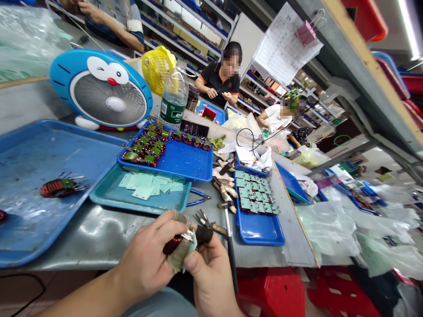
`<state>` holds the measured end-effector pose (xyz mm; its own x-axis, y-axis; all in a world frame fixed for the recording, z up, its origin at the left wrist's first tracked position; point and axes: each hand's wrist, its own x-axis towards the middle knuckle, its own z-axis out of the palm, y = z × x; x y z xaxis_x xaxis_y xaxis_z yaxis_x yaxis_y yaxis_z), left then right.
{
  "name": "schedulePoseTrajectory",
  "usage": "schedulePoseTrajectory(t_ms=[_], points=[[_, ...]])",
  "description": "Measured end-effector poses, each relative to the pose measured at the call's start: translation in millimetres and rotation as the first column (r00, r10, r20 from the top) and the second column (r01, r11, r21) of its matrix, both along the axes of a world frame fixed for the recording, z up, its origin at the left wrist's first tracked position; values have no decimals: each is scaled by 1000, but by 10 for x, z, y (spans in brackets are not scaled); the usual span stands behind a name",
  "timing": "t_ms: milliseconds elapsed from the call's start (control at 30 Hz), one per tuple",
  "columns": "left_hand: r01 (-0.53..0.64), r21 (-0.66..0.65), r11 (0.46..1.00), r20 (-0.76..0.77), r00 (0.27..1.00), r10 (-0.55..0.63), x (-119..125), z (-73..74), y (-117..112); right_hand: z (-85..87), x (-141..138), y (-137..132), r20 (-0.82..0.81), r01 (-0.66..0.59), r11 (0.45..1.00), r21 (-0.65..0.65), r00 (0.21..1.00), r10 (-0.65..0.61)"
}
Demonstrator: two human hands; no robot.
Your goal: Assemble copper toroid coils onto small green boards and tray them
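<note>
"Step?"
"Fitting, probably. Left hand gripped a wound coil, lower centre of frame; right hand pinched a pale-green plate at its leads."
"Seated?"
"Couldn't tell, view blocked. Next move likely called for aligned leads, even pressure."

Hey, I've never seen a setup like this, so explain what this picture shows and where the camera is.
There's no machine here, just a person's own hands, seen from a head-worn camera looking forward and down. The left hand grips a wire-wound coil; the right hand holds a pale green plate at its end. On the metal bench are trays of coils, loose green plates and plate-topped pieces, plus pliers and a hammer.
</note>
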<state>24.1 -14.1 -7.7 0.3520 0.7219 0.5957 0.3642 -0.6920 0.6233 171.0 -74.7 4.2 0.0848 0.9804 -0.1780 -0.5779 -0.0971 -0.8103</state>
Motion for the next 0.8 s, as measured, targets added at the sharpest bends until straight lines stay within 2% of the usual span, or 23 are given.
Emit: schedulePoseTrajectory(t_ms=[267, 400, 567, 800], points=[[-67, -17, 998, -52, 996, 66, 17, -3, 4, -7, 5, 46, 9, -10, 999, 39, 1000, 9], [-71, -5, 997, -89, 994, 71, 14, -13, 3, -28, 35, 42, 45, -48, 998, 38, 998, 46], [-45, 35, 998, -98, 994, 49, 25, -1, 14, -63, 54, 24, 57, -29, 999, 23, 998, 28], [-46, -42, 998, -137, 990, 40, 60, 83, -8, -121, 63, 0, 77, -14, 998, 54, 997, 10]])
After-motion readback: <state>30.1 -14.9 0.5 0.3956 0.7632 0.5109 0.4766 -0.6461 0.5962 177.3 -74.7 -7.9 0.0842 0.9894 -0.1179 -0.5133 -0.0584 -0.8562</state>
